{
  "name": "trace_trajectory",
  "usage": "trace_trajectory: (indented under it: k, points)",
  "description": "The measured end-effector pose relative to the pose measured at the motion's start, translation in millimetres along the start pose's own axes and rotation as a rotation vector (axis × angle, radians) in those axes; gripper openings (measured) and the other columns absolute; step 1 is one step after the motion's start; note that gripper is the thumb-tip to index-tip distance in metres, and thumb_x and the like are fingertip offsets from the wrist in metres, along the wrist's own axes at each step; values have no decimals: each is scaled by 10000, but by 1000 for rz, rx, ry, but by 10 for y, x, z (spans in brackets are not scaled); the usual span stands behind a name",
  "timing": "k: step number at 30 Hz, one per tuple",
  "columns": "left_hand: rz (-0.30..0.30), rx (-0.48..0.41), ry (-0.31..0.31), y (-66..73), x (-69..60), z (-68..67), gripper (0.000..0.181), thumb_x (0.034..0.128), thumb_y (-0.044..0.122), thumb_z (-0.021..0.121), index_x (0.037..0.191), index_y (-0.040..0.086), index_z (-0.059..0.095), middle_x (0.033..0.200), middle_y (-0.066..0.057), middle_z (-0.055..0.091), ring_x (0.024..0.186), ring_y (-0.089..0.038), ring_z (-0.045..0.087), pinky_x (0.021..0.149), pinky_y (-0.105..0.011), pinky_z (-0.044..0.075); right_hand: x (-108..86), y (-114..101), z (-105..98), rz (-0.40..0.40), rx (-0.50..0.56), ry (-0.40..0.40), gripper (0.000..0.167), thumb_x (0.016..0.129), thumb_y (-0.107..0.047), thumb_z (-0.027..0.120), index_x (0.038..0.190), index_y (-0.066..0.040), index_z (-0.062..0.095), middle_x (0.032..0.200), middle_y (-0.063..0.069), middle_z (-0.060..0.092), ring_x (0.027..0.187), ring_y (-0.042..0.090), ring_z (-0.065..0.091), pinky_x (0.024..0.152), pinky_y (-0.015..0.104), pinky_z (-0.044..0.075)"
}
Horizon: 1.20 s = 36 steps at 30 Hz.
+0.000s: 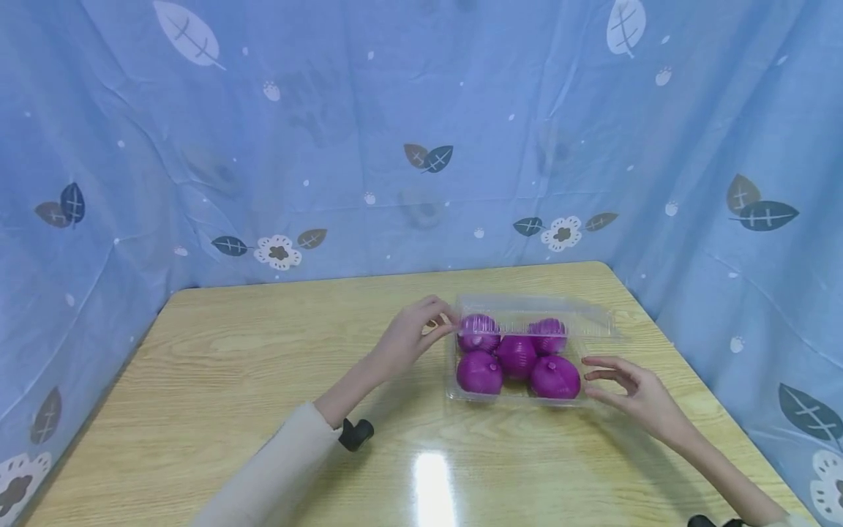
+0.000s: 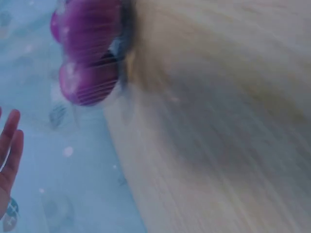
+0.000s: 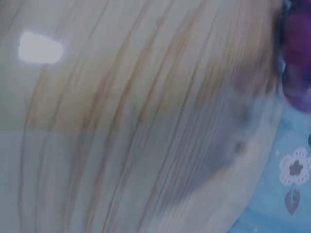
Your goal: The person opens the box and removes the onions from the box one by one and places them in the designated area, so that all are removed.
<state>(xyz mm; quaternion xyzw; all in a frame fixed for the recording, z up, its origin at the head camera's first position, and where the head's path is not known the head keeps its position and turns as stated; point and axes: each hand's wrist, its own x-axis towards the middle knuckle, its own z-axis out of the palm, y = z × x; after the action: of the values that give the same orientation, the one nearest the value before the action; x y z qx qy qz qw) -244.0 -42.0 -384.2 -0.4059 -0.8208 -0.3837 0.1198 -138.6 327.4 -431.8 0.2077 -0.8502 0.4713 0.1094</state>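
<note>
Clear clamshell box (image 1: 520,400), right of centre on pale wood-grain tabletop (image 1: 263,366); five purple onions (image 1: 516,356) inside, lid (image 1: 536,316) raised. Left grip (image 1: 413,333): bent, at lid's edge; pinch cannot be told. Right grip (image 1: 635,399): parted, unladen, beside box. Advised: steady base, move lid evenly. Surround: blue leaf-print curtain (image 1: 329,132).

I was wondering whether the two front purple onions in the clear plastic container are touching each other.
Apart: the head view shows a gap between the front-left onion and the front-right onion.
</note>
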Motion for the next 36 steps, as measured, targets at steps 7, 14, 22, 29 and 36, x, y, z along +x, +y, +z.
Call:
trace_trajectory:
  k: [7,14,22,29,36]
  points:
    - [-37,-172,189,-151,385,-32,64,927,82,618,925,24,643,898,-97,681,794,-187,688,718,-212,566,-42,102,-115,-112,159,-139,411,696,145,750,1091,125,636,1421,22,488,1185,16,533,878,201,501]
    - [-97,-258,279,-320,743,-79,101,951,77,576,964,-17,611,926,-185,655,751,-271,695,681,-308,572,-22,49,-195,-165,66,-174,308,701,110,765,987,29,688,1422,-128,460,1049,37,619,845,176,511]
    - [-390,-401,184,-467,1040,47,70,943,48,584,983,-10,575,947,-139,625,741,-362,650,470,-180,413,-275,-4,-332,-187,-16,-206,324,682,62,798,958,-64,684,1432,-147,443,1080,-5,590,806,162,520]
    - [-566,-500,117,-683,1105,266,179,975,67,542,1094,-63,568,1122,-218,602,993,-392,609,799,-353,553,-364,-42,-331,-216,-174,-148,348,639,10,838,915,-143,692,1421,-165,445,1014,-15,614,791,106,498]
    - [-629,-639,-13,-854,1040,430,578,927,-5,585,1441,-20,322,1283,-261,515,1085,-387,582,932,-457,504,-352,-50,-357,-235,-206,-124,402,613,-8,858,969,-108,702,1394,-176,474,937,-16,634,785,87,489]
